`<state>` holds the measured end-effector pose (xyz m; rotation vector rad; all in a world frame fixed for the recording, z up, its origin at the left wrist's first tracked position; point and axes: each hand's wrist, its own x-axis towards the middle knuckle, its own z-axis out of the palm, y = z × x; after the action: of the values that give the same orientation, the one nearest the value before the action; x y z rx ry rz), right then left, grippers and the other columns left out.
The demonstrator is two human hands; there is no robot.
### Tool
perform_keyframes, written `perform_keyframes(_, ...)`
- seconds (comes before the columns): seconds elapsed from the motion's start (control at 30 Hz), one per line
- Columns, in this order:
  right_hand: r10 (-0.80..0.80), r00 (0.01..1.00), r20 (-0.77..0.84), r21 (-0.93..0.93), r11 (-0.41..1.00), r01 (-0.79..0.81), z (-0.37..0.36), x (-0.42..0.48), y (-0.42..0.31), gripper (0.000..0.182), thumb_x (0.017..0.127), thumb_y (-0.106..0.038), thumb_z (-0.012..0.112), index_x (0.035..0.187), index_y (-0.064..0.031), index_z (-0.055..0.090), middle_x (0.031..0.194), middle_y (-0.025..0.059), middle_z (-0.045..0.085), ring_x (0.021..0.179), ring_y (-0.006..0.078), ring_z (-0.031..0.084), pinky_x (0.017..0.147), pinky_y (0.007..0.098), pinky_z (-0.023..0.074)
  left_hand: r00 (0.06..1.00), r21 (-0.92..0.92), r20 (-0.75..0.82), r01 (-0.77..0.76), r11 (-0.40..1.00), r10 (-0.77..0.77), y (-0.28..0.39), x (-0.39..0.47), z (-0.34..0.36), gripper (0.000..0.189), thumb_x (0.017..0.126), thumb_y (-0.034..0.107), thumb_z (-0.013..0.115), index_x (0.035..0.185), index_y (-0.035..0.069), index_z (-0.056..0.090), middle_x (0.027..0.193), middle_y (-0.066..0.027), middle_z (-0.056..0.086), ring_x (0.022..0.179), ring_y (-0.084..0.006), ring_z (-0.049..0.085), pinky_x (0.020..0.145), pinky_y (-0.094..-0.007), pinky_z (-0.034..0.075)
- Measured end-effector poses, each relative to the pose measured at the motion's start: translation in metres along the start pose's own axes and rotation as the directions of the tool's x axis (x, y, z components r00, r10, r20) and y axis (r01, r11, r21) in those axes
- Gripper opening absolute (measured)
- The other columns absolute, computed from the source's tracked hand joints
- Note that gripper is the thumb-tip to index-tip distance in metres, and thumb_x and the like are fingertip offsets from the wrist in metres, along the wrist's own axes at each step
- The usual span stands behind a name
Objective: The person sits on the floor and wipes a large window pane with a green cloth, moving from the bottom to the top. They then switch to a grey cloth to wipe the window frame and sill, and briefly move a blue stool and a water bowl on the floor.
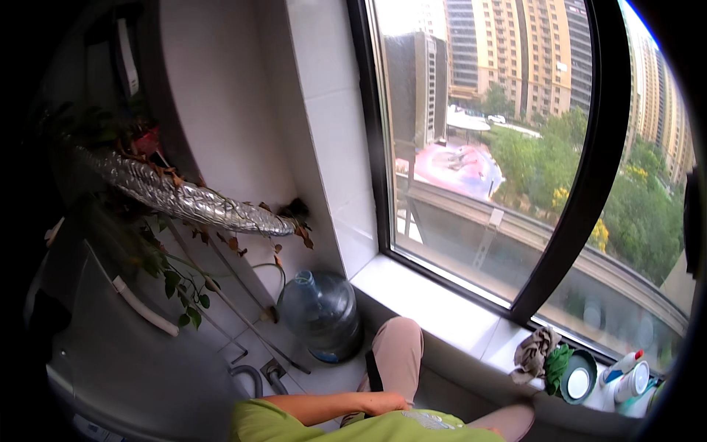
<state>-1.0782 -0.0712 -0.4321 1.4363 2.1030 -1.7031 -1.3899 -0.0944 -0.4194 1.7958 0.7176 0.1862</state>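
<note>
My left hand (388,403) rests low in front of me, against the front of the green shirt (353,428) and the thigh of the beige trousers (399,353). Its fingers are mostly hidden, so I cannot tell whether they hold anything. My right hand is out of view. Just past my knee, a large clear blue plastic water jug (334,315) stands upright on the tiled floor, its neck uncapped. To the right on the white tiled windowsill (431,298) lie a crumpled grey-brown rag (533,353) and a green cloth (558,367), beside a dark green round dish (590,367) with a white disc in it.
A white bottle with a red tip (621,367) and a white tub (632,381) stand farther along the sill. At left, a foil duct (204,207) with trailing vine leaves (190,315) runs to the wall above a grey appliance (138,375). A grey hose (251,375) lies near a floor drain (272,369).
</note>
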Motion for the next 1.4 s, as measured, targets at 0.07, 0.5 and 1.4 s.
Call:
perform_keyframes(0.07,0.005,1.000,0.018,-0.031,1.000,-0.005,-0.002,0.003,-0.001,0.020,0.082,-0.021,0.057,0.093,-0.0055,0.064,0.082,0.0112,0.063,0.083,0.0205,0.060,0.070,0.0327,0.0465,0.998,0.009,0.045,0.046,0.999,-0.046,0.017,0.000,-0.008,0.023,0.078,0.017,0.056,0.092,0.000,0.063,0.082,-0.0178,0.064,0.076,-0.0234,0.061,0.071,-0.0356,0.045)
perform_keyframes(0.5,-0.144,0.988,0.063,-0.162,0.975,0.152,0.014,-0.021,0.034,0.023,0.081,-0.024,0.058,0.091,-0.0059,0.066,0.083,0.0155,0.065,0.083,0.0260,0.063,0.071,0.0359,0.0476,0.982,-0.174,0.173,0.104,0.979,-0.074,-0.006,0.019,-0.004,0.026,0.077,0.012,0.063,0.100,0.001,0.059,0.094,-0.0117,0.062,0.084,-0.0165,0.057,0.075,-0.0311,0.045)
perform_keyframes(1.4,-0.403,0.812,-0.421,-0.371,0.894,0.251,0.047,-0.043,-0.007,0.018,0.079,-0.022,0.053,0.088,-0.0065,0.056,0.081,0.0109,0.059,0.072,0.0291,0.061,0.061,0.0381,0.0498,0.984,0.397,-0.055,0.177,0.900,-0.170,0.024,0.025,0.016,0.022,0.078,0.020,0.057,0.094,0.005,0.061,0.093,-0.0154,0.063,0.087,-0.0331,0.060,0.075,-0.0398,0.048)
